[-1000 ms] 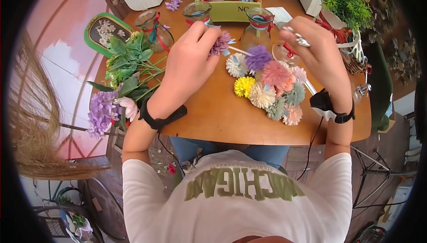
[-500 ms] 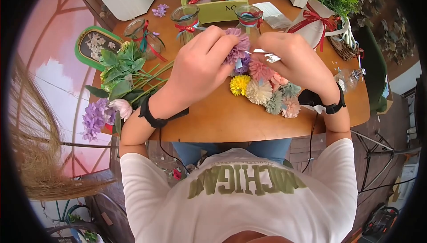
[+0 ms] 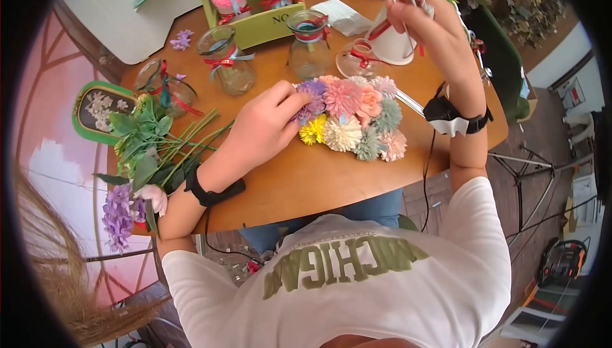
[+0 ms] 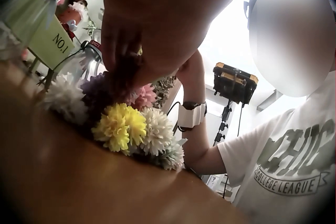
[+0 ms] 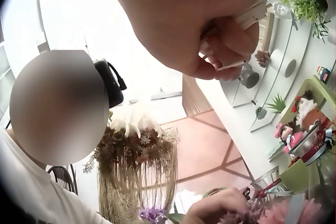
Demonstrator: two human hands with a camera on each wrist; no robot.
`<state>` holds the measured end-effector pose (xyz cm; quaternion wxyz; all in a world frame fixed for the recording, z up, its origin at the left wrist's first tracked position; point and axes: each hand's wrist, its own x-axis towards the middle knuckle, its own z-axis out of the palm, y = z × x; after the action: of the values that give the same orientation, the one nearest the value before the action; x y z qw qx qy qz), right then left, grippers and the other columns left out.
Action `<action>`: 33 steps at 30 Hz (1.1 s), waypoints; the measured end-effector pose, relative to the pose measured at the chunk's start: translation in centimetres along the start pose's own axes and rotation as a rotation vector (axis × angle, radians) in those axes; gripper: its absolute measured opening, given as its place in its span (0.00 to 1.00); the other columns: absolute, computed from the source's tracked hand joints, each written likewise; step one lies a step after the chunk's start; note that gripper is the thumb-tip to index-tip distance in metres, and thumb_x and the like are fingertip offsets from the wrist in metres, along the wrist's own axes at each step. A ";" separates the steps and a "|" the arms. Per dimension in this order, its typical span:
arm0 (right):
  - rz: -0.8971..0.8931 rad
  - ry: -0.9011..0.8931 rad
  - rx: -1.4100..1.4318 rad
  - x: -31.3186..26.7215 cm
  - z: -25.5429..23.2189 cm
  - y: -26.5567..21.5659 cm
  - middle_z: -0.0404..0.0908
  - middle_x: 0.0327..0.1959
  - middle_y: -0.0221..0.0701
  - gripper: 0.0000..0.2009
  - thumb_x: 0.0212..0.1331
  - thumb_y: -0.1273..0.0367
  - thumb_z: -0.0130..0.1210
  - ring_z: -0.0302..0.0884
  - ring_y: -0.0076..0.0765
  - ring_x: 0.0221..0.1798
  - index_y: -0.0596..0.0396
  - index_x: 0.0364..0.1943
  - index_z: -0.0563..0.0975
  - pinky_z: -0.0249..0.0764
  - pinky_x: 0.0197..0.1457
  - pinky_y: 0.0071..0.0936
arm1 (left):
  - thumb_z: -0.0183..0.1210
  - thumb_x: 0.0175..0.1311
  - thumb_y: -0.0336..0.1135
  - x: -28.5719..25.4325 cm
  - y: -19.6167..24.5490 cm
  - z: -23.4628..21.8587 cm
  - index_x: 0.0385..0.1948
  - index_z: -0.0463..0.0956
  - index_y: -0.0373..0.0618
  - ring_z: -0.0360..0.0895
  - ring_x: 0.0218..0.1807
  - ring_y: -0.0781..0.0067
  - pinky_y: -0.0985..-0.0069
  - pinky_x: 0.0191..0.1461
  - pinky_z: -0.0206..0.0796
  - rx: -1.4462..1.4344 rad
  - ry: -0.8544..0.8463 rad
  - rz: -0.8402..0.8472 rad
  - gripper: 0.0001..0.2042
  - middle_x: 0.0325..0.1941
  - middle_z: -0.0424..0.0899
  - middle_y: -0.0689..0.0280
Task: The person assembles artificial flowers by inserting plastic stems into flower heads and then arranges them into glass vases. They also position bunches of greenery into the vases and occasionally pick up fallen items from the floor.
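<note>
My left hand (image 3: 271, 122) is at the left end of a row of artificial flowers on the table, thumb and fingers pinching a purple flower (image 3: 311, 90). Beside it are a yellow flower (image 3: 313, 130), a cream flower (image 3: 342, 132), and pink and grey-green ones. Raised above the table's right side, my right hand (image 3: 430, 26) grips several thin white sticks (image 5: 254, 14). One single stick (image 3: 408, 20) stands up between its thumb and fingertips. In the left wrist view, the left fingers (image 4: 123, 58) are dark and partly hide the purple flower.
Three glass jars with ribbons, one of them a middle jar (image 3: 226, 71), stand behind the flowers. A green box (image 3: 268, 23) with dolls is at the back. Green-stemmed flowers (image 3: 143, 134) and an oval frame (image 3: 95, 134) lie left. A white pot (image 3: 392, 45) stands back right.
My left hand has lowered the purple flower to the left end of the row. My right hand has moved away, up and to the right, with the white sticks.
</note>
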<state>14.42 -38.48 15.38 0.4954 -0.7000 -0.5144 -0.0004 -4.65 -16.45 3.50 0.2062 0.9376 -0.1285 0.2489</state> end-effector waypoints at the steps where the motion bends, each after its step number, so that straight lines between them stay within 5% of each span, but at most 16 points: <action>1: 0.011 0.007 -0.008 -0.2 -0.2 0.1 0.71 0.27 0.19 0.10 0.74 0.62 0.52 0.59 0.11 0.28 0.53 0.40 0.74 0.55 0.32 0.15 | 0.65 0.54 0.22 -0.1 -0.2 0.2 0.48 0.78 0.42 0.79 0.43 0.55 0.65 0.46 0.73 -0.011 -0.005 0.009 0.18 0.42 0.75 0.58; 5: 0.018 -0.015 0.082 -0.7 -0.6 2.3 0.64 0.23 0.15 0.15 0.77 0.57 0.50 0.54 0.11 0.25 0.50 0.34 0.72 0.52 0.27 0.17 | 0.68 0.55 0.26 -0.5 -0.9 0.6 0.51 0.78 0.44 0.79 0.47 0.53 0.63 0.51 0.73 0.069 -0.156 0.026 0.20 0.45 0.77 0.59; 7: 0.183 -0.169 -0.079 -1.6 -1.3 5.9 0.71 0.23 0.24 0.20 0.76 0.53 0.51 0.67 0.22 0.28 0.55 0.32 0.73 0.63 0.31 0.26 | 0.68 0.56 0.28 -0.5 -0.8 0.4 0.53 0.78 0.46 0.79 0.50 0.53 0.62 0.53 0.73 0.036 -0.197 -0.009 0.21 0.47 0.78 0.59; 9: 0.368 -0.195 -0.231 -3.9 -0.9 8.1 0.62 0.21 0.16 0.19 0.78 0.53 0.49 0.57 0.14 0.25 0.50 0.31 0.72 0.55 0.27 0.20 | 0.68 0.57 0.30 -0.1 0.3 -0.8 0.57 0.76 0.45 0.77 0.57 0.52 0.61 0.60 0.71 0.013 -0.233 -0.054 0.23 0.53 0.77 0.58; 11: 0.375 -0.207 -0.285 -5.9 -0.8 10.2 0.65 0.19 0.19 0.22 0.77 0.52 0.49 0.60 0.18 0.24 0.53 0.28 0.72 0.59 0.27 0.24 | 0.69 0.57 0.31 -0.2 0.9 -1.1 0.58 0.75 0.45 0.75 0.59 0.51 0.61 0.62 0.69 0.046 -0.186 -0.029 0.24 0.56 0.76 0.57; 18: 0.531 -0.306 -0.625 -8.3 -1.5 15.2 0.80 0.22 0.44 0.24 0.75 0.53 0.51 0.78 0.48 0.27 0.61 0.29 0.78 0.72 0.37 0.43 | 0.69 0.56 0.32 -0.6 2.4 -0.9 0.57 0.75 0.42 0.73 0.64 0.50 0.59 0.65 0.68 0.129 -0.163 0.024 0.25 0.61 0.75 0.56; 20: 0.466 -0.358 -0.722 -8.4 -1.0 15.6 0.85 0.36 0.53 0.22 0.70 0.52 0.54 0.83 0.61 0.43 0.61 0.43 0.82 0.77 0.49 0.50 | 0.69 0.56 0.32 -0.8 2.6 -0.5 0.56 0.75 0.42 0.73 0.64 0.50 0.59 0.65 0.68 0.133 -0.169 0.041 0.24 0.61 0.75 0.56; 24: 0.458 -0.375 -0.733 -8.5 -0.4 16.3 0.85 0.44 0.53 0.21 0.65 0.57 0.60 0.83 0.60 0.49 0.62 0.50 0.81 0.77 0.54 0.48 | 0.70 0.55 0.32 -1.7 3.1 -0.4 0.57 0.73 0.42 0.69 0.68 0.46 0.55 0.69 0.64 0.131 -0.134 0.032 0.26 0.64 0.72 0.53; 30: 0.273 -0.252 -0.605 -9.0 -0.5 16.9 0.86 0.41 0.48 0.17 0.62 0.64 0.63 0.84 0.53 0.44 0.63 0.48 0.80 0.79 0.49 0.43 | 0.70 0.59 0.36 -4.0 1.0 1.0 0.67 0.64 0.42 0.55 0.79 0.43 0.53 0.79 0.51 0.040 -0.016 -0.180 0.34 0.76 0.60 0.49; 33: 0.399 -0.306 -0.528 -8.7 -0.9 16.5 0.86 0.42 0.48 0.16 0.58 0.66 0.64 0.85 0.54 0.47 0.62 0.46 0.82 0.79 0.52 0.42 | 0.69 0.63 0.39 -4.5 0.3 1.7 0.71 0.60 0.42 0.51 0.82 0.46 0.54 0.81 0.48 -0.070 -0.003 -0.265 0.37 0.79 0.56 0.50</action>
<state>22.68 -45.05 0.01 0.2053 -0.8823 -0.4180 0.0680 -7.86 -16.88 -0.08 0.2698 0.9389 -0.0125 0.2134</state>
